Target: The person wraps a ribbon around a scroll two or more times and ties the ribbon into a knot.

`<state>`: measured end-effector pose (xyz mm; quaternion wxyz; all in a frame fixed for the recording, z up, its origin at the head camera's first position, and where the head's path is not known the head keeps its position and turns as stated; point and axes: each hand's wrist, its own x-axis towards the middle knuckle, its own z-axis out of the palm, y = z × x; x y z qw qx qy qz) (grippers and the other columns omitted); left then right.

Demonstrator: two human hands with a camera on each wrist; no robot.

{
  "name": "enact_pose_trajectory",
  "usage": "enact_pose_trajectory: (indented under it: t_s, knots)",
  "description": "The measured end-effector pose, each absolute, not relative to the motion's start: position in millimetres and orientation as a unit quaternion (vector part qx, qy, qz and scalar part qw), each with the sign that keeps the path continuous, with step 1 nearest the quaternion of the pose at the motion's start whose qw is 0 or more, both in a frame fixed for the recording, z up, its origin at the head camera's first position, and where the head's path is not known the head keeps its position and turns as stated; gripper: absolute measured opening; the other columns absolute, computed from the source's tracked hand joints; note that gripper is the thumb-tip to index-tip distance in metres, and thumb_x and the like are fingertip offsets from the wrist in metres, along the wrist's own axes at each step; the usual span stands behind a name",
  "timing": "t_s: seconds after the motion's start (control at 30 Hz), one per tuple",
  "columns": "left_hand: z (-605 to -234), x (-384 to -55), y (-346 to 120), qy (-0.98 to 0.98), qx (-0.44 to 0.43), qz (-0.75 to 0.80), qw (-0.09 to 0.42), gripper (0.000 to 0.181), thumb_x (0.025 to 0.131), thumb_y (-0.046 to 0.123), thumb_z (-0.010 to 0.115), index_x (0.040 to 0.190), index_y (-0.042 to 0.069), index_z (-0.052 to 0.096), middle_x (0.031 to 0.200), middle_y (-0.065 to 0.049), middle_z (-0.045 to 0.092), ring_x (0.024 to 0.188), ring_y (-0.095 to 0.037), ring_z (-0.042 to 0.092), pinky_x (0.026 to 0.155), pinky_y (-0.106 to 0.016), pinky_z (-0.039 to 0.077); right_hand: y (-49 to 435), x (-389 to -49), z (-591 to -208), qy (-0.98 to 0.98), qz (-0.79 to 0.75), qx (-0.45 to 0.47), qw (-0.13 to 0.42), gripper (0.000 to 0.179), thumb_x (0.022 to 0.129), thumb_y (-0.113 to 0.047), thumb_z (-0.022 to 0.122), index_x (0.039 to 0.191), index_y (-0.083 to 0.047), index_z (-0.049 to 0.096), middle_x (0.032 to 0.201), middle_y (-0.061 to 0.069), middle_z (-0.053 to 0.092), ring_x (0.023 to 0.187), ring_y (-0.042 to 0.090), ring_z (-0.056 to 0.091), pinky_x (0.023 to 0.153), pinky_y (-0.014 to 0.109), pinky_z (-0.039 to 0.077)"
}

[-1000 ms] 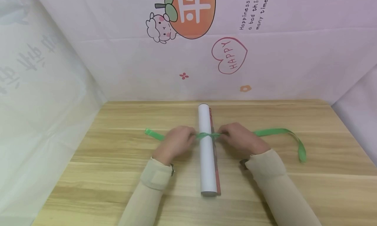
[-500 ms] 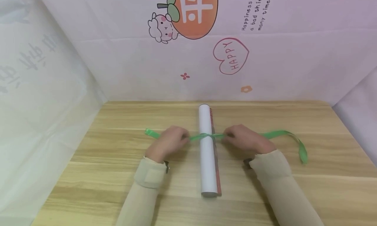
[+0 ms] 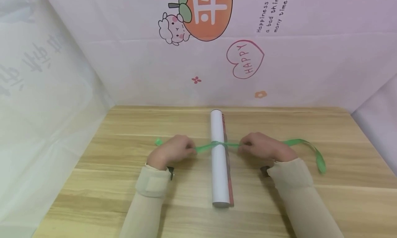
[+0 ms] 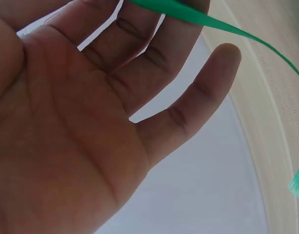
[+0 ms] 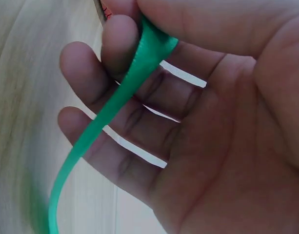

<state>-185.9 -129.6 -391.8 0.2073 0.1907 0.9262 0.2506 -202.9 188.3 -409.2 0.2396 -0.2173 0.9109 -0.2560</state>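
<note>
A white paper roll with a reddish printed edge along its right side lies lengthwise on the wooden table. Around its middle runs a green ribbon, crossed on top. Left of the roll, my left hand pinches one end of the ribbon; in the left wrist view the ribbon passes over the fingers. My right hand pinches the other side, right of the roll. The right wrist view shows that ribbon between thumb and forefinger, its tail trailing across the other fingers.
The wooden table ends at a white printed cloth behind it, with cloth at both sides too. One ribbon tail lies curved on the table at the right.
Both hands have moved apart, left hand to the left and right hand to the right, drawing out longer stretches of ribbon on either side of the roll. The roll stays in place.
</note>
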Motion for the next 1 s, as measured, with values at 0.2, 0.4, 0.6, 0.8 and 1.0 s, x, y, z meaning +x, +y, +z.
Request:
enact_pose_trajectory:
  t_s: [0.2, 0.4, 0.6, 0.8, 1.0]
  knots:
    - [-393.1, -183.9, -135.2, 0.925, 0.188, 0.254, 0.211, 0.011, 0.1, 0.016, 0.069, 0.096, 0.011, 0.078, 0.076, 0.002, 0.058, 0.073, -0.013, 0.049, 0.067, -0.025, 0.041, 192.2, -202.0, -409.4, 0.907, -0.259, -0.219, 0.249, 0.02, 0.103, -0.023, 0.061, 0.091, -0.018, 0.077, 0.083, -0.005, 0.058, 0.081, 0.015, 0.047, 0.076, 0.032, 0.041]
    - [-394.2, -183.5, -135.5, 0.924, 0.183, 0.252, 0.221, 0.014, 0.099, 0.017, 0.068, 0.09, 0.011, 0.077, 0.071, 0.004, 0.051, 0.069, -0.013, 0.045, 0.065, -0.026, 0.039, 193.9, -201.7, -409.6, 0.908, -0.256, -0.218, 0.248, 0.019, 0.102, -0.027, 0.063, 0.093, -0.021, 0.079, 0.087, -0.007, 0.064, 0.085, 0.015, 0.05, 0.079, 0.033, 0.044]
    - [-390.7, -183.8, -136.5, 0.923, 0.182, 0.252, 0.226, 0.015, 0.098, 0.017, 0.067, 0.088, 0.011, 0.077, 0.069, 0.004, 0.05, 0.068, -0.013, 0.044, 0.064, -0.026, 0.038, 197.2, -201.4, -401.7, 0.914, -0.254, -0.209, 0.236, 0.02, 0.103, -0.027, 0.061, 0.1, -0.021, 0.08, 0.102, -0.004, 0.073, 0.093, 0.016, 0.056, 0.086, 0.036, 0.047]
    - [-385.1, -181.4, -147.9, 0.905, 0.198, 0.284, 0.248, 0.02, 0.094, 0.019, 0.064, 0.077, 0.017, 0.072, 0.071, -0.002, 0.063, 0.065, -0.013, 0.046, 0.063, -0.027, 0.039, 206.0, -202.5, -397.7, 0.911, -0.265, -0.224, 0.221, 0.023, 0.106, -0.028, 0.06, 0.101, -0.017, 0.079, 0.094, -0.005, 0.07, 0.083, 0.013, 0.052, 0.077, 0.031, 0.045]
    - [-374.2, -179.0, -153.1, 0.88, 0.237, 0.328, 0.249, 0.02, 0.099, 0.024, 0.065, 0.084, 0.016, 0.074, 0.076, -0.001, 0.063, 0.069, -0.013, 0.048, 0.066, -0.029, 0.042, 212.0, -200.2, -391.4, 0.898, -0.306, -0.228, 0.22, 0.027, 0.107, -0.032, 0.059, 0.092, -0.014, 0.074, 0.076, -0.005, 0.054, 0.072, 0.011, 0.048, 0.068, 0.026, 0.042]
